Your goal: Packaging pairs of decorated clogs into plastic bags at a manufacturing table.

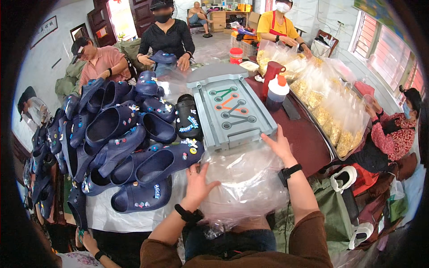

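Observation:
My left hand (196, 186), fingers spread, is at the left edge of a stack of clear plastic bags (243, 183). Its fingertips are close to the toe of a dark blue clog (163, 165) decorated with small charms. My right hand (280, 146) is open, with its fingers apart at the near right corner of a grey plastic panel (259, 107). Recessed circles joined by green, orange and dark bars mark the panel's top. The bags lie at its near edge. Beside its left edge sits a black clog (188, 118) with blue lettering charms.
A big heap of blue clogs (111, 127) covers the left side. Right of the panel stand a red jug (273, 76) and a dark-filled bottle (278, 93). Farther right, a tray holds bags of yellowish pieces (333, 116). Several co-workers sit or stand around the table.

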The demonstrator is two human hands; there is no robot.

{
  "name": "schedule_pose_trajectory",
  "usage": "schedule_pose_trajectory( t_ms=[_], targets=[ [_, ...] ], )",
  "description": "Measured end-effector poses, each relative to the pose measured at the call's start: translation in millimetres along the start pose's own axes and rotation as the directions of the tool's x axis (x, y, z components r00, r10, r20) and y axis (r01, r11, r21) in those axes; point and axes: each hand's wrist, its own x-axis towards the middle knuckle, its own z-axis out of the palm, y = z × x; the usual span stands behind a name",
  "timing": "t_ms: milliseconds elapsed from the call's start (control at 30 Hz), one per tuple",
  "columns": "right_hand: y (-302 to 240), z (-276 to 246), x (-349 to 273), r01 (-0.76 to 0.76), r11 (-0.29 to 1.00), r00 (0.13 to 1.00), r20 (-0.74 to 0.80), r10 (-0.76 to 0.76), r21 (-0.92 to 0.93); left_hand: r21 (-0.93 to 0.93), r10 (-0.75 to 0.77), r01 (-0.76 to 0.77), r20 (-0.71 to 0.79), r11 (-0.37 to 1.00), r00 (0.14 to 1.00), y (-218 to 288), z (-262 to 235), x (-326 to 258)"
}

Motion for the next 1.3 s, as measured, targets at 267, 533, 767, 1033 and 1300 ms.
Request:
schedule_pose_trajectory(
  t_ms=[267,533,767,1033,1300],
  targets=[
    [-39.9,17.5,-27.7,-0.113,0.993,0.993,-0.032,0.112,-0.041,-0.121,-0.015,0.017,0.016,0.992,1.000,-31.0,-1.6,7.7],
    [-57.8,21.5,-48.9,-0.038,0.993,0.999,0.007,0.039,-0.112,-0.217,-0.017,0.026,0.041,0.976,0.999,-55.9,-5.8,8.3],
    [-61.7,-13.5,-105.9,0.392,0.745,0.894,0.030,-0.448,-0.540,-0.001,0.141,-0.142,-0.140,0.990,0.980,-9.7,-56.7,-33.2],
    [-49.1,6.2,-238.7,0.541,0.775,0.832,0.342,-0.436,-0.326,0.291,0.141,-0.032,-0.360,0.956,0.922,-34.6,-117.1,-29.7],
    [-7.5,16.8,-248.0,0.386,0.922,0.921,-0.079,-0.382,0.034,0.114,0.105,-0.054,-0.512,0.992,0.852,-43.9,-114.9,-28.1]
  ],
)
